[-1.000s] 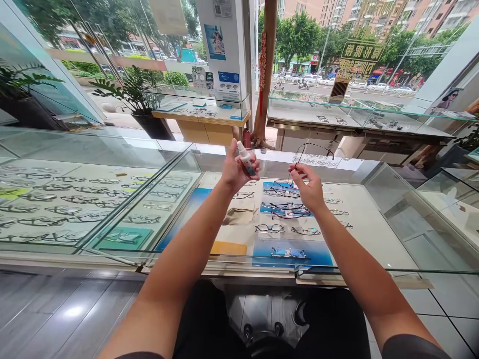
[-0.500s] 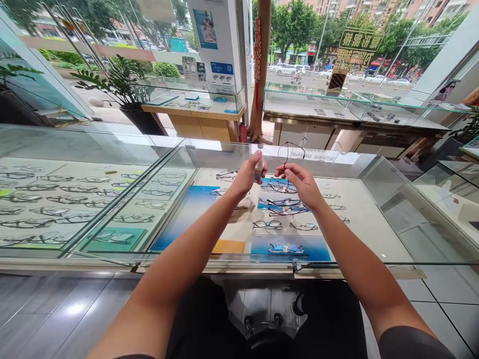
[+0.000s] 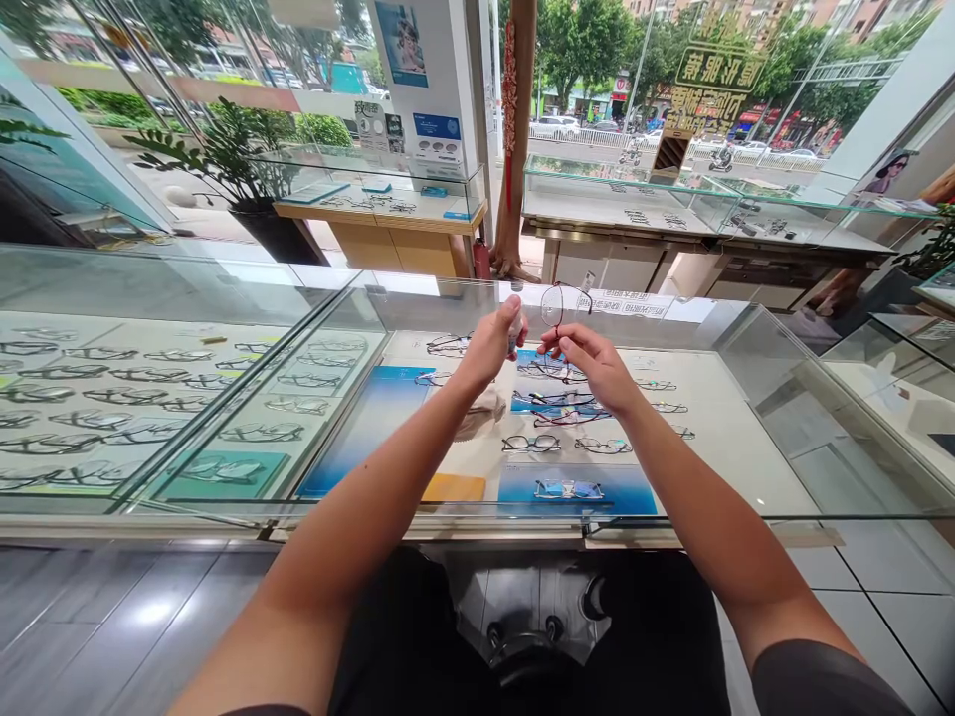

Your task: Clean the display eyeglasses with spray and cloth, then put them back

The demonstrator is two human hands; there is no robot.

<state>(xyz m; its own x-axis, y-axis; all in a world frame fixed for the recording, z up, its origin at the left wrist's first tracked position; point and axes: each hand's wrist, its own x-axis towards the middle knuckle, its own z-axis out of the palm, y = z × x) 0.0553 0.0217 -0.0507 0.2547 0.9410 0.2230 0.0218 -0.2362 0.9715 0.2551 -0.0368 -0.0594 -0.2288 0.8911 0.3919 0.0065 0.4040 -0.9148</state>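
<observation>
Above the glass display case (image 3: 753,418), my left hand (image 3: 492,343) is wrapped round a small whitish bottle (image 3: 513,333), mostly hidden by the fingers. Just to its right, my right hand (image 3: 589,363) pinches a pair of thin dark-framed glasses (image 3: 553,306) held up on its side, with a small tag hanging by it. A crumpled beige cloth (image 3: 481,413) lies below my left hand. Under the glass are rows of glasses, among them a black pair (image 3: 531,444) and a pair with blue lenses (image 3: 569,489) on a blue card.
Another case section with many glasses (image 3: 134,396) extends to the left. An orange-yellow item (image 3: 454,487) lies near the front edge. Farther off are more display cases (image 3: 612,204), a potted plant (image 3: 239,159) and a wooden trunk (image 3: 514,139). My legs are below the counter.
The glasses in my right hand have turned and shifted slightly left, toward my left hand. The bottle is now more hidden behind my left fingers. The view has shifted slightly.
</observation>
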